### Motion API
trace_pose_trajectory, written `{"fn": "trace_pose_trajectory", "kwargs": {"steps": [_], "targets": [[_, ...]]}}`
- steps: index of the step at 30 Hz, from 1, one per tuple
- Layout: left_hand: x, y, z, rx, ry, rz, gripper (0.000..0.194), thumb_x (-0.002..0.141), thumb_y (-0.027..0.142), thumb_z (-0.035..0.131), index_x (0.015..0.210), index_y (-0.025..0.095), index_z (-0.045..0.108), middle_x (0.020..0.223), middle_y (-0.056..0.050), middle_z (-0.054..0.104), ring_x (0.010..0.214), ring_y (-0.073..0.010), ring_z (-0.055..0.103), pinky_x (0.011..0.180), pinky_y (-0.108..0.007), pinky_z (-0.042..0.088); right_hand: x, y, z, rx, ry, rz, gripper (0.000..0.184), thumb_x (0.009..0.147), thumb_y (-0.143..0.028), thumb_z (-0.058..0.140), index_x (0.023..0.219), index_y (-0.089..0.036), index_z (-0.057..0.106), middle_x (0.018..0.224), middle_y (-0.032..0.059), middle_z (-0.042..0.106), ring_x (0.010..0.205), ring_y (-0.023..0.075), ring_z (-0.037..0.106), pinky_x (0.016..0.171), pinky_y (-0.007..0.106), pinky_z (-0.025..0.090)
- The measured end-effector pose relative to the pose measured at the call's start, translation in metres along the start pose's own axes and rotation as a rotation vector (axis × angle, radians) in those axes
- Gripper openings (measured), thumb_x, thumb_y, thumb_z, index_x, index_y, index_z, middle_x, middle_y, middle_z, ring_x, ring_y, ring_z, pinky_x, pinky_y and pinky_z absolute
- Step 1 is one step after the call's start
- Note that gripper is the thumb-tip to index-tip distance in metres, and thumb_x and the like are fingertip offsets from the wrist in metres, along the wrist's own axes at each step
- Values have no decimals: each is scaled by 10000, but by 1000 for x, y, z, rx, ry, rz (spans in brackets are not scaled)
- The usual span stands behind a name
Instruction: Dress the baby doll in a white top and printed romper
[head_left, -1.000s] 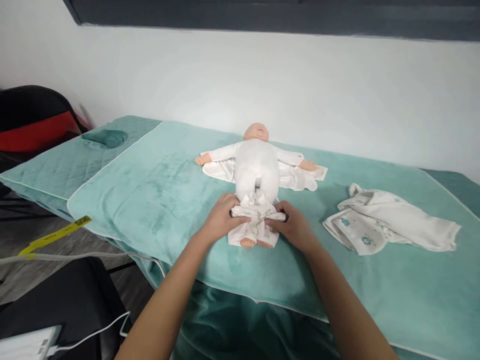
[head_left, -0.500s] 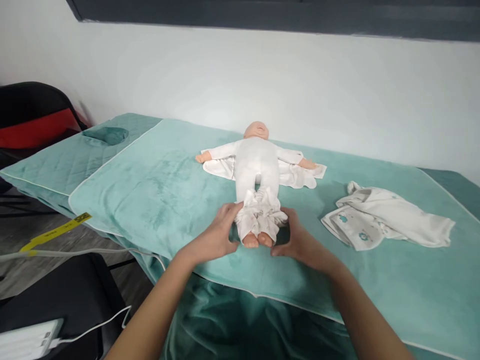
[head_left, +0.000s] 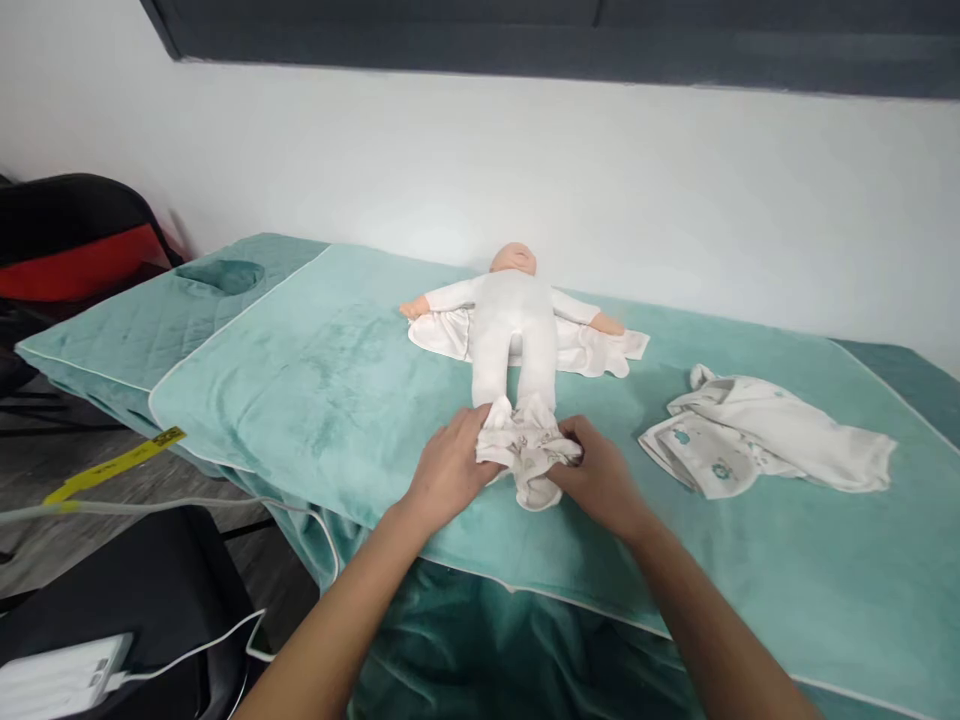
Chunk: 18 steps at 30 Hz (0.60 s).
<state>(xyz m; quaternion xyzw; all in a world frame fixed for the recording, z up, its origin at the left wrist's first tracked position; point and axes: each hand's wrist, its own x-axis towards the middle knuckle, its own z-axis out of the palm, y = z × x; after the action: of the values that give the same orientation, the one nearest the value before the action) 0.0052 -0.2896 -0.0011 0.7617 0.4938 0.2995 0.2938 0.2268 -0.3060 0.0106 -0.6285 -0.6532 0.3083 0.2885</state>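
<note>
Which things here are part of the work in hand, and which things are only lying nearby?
In the work:
- doll
- bunched garment, held by left hand and right hand
- cloth under doll

Seemingly just lying nearby:
- loose garment
- white device
- yellow tag

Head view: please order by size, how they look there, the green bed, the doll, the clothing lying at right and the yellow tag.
1. Green bed
2. Doll and clothing at right: too alike to rank
3. Yellow tag

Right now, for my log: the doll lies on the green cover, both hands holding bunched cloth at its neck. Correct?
Not its neck: the head view shows both hands holding bunched cloth at the doll's lower legs. It lies on the green cover.
</note>
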Motion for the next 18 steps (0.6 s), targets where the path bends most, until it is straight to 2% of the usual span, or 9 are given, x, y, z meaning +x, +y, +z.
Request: {"fn": "trace_pose_trajectory", "kwargs": {"steps": [3, 5, 8, 10, 12, 15, 18], "targets": [[-2, 17, -25, -288, -146, -66, 602, 745, 224, 678, 1325, 256, 517, 1259, -53, 609, 1137, -262, 580, 970, -380, 459, -4, -18, -20, 239, -267, 20, 215, 737, -310, 671, 880, -218, 538, 770, -34, 556, 702, 153, 503, 625, 269, 385], [1, 27, -40, -510, -245, -151, 588, 742, 206, 664, 1312, 262, 532, 1253, -36, 626, 1108, -246, 603, 933, -350, 479, -3, -29, -31, 365, -362, 35, 194, 767, -335, 665, 868, -211, 555, 785, -29, 556, 731, 155, 517, 639, 265, 394], [10, 34, -53, -782, -275, -258, 558, 759, 234, 668, 1305, 257, 552, 1250, -45, 635, 1073, -235, 620, 867, -315, 491, 5, -40, -36, 361, -292, 58, 171, 794, -348, 637, 855, -209, 559, 792, -24, 553, 730, 153, 508, 628, 264, 387], [17, 31, -56, -929, -235, -256, 557, 762, 289, 701, 1299, 248, 558, 1282, -63, 618, 1068, -229, 619, 861, -305, 485, 13, -45, -36, 308, -217, 69, 173, 790, -347, 634, 844, -212, 541, 781, -27, 543, 713, 151, 496, 607, 263, 377], [21, 24, -60, -1020, -261, -207, 588, 762, 365, 726, 1311, 250, 552, 1296, -78, 607, 1077, -230, 612, 867, -307, 479, 19, -47, -37, 273, -212, 34, 166, 786, -337, 630, 846, -217, 533, 788, -26, 550, 713, 154, 504, 604, 265, 383], [23, 18, -73, -943, -398, -126, 557, 815, 540, 646, 1282, 241, 595, 1262, -97, 625, 1081, -239, 602, 867, -317, 468, 22, -50, -46, 179, -242, -83, 116, 795, -292, 598, 870, -223, 543, 819, -18, 571, 732, 159, 516, 629, 273, 398], [25, 28, -94, -609, -559, -61, 486, 869, 604, 537, 1139, 224, 678, 1112, -68, 671, 959, -209, 604, 812, -295, 453, 20, -61, -60, 7, -343, -192, 115, 796, -270, 584, 898, -233, 549, 822, -15, 581, 726, 160, 511, 628, 274, 382]]}}
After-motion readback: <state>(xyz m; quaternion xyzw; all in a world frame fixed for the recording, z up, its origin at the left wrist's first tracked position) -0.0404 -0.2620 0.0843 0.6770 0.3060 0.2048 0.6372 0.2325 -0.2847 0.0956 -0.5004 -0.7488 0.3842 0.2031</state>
